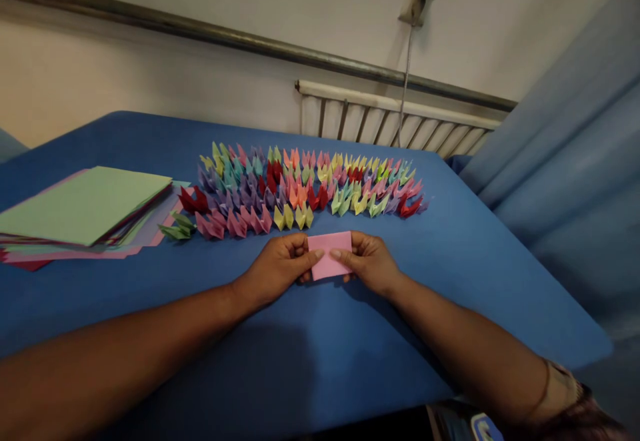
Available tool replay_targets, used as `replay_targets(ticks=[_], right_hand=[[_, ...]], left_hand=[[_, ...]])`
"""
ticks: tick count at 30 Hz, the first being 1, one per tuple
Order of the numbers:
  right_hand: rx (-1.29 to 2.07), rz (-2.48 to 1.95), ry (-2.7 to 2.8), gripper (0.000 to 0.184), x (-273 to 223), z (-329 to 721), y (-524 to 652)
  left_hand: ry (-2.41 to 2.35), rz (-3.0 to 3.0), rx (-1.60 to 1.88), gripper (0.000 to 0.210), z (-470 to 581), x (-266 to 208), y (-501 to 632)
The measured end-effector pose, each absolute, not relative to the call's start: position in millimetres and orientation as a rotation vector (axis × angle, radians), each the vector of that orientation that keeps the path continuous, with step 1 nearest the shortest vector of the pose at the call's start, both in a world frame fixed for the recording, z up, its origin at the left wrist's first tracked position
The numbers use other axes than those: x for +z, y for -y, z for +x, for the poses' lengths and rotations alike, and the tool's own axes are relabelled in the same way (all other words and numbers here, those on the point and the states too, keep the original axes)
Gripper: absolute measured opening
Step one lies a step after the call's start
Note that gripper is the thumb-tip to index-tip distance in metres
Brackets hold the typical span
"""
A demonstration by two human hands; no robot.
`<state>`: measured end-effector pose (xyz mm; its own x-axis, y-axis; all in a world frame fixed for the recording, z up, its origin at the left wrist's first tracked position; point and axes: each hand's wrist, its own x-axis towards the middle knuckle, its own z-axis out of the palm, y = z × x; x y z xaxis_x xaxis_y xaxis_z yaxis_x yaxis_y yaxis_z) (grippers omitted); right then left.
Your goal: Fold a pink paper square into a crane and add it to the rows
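A small pink folded paper (331,244) is held up between both hands, a little above the blue table (210,347). My left hand (276,264) grips its left edge, thumb on the face toward me and fingers behind. On the opposite edge, my right hand (374,262) pinches it the same way, so the two thumbs nearly meet at the middle. Just beyond the hands stand rows of folded paper cranes (297,195) in pink, red, yellow, green, purple and blue. A green paper crane (177,227) sits at the near left end of the rows.
To the left lies a loose stack of coloured paper sheets (90,204), pale green on top. Behind the table are a metal rail (240,41), a white radiator (360,111) and a wall socket with a plugged-in cord (420,1). A blue curtain (565,161) hangs at right.
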<state>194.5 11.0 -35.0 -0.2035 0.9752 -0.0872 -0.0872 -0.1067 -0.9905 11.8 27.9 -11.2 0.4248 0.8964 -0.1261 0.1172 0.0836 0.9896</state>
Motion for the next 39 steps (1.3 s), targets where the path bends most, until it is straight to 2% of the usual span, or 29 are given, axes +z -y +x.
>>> replay_targets(ticks=[6, 10, 15, 20, 24, 30, 35, 39], right_hand=[[1.247, -1.148, 1.218, 0.028, -34.2, 197.5, -12.2], [1.112, -1.151, 1.332, 0.021, -37.2, 194.1, -8.0], [1.163, -1.114, 1.183, 0.025, -39.2, 193.5, -13.1], [1.255, -1.075, 1.019, 0.033, -37.9, 202.3, -22.5], [1.328, -1.073, 1.001, 0.036, -36.8, 208.1, -24.4], [1.430, -1.088, 1.156, 0.039, -36.0, 205.1, -19.3], [1.409, -1.223, 1.333, 0.028, -38.6, 209.0, -18.8], [1.174, -1.454, 1.504, 0.015, -43.7, 219.0, -21.1]], left_hand=[[-0.956, 1.351, 0.740, 0.028, 14.2, -11.6, -28.0], [-0.908, 1.330, 0.672, 0.039, 15.5, -13.4, -26.1], [-0.915, 1.383, 0.685, 0.042, 15.1, -11.1, -24.9], [-0.992, 1.682, 0.833, 0.033, 8.6, -11.7, -23.4], [-0.921, 2.270, 1.039, 0.028, 0.3, -9.0, -22.8], [-0.690, 2.721, 0.951, 0.020, -2.3, -8.1, -28.0], [-0.699, 2.722, 0.852, 0.012, -1.4, -11.8, -32.7], [-0.758, 2.666, 0.684, 0.012, 0.1, -16.1, -34.8]])
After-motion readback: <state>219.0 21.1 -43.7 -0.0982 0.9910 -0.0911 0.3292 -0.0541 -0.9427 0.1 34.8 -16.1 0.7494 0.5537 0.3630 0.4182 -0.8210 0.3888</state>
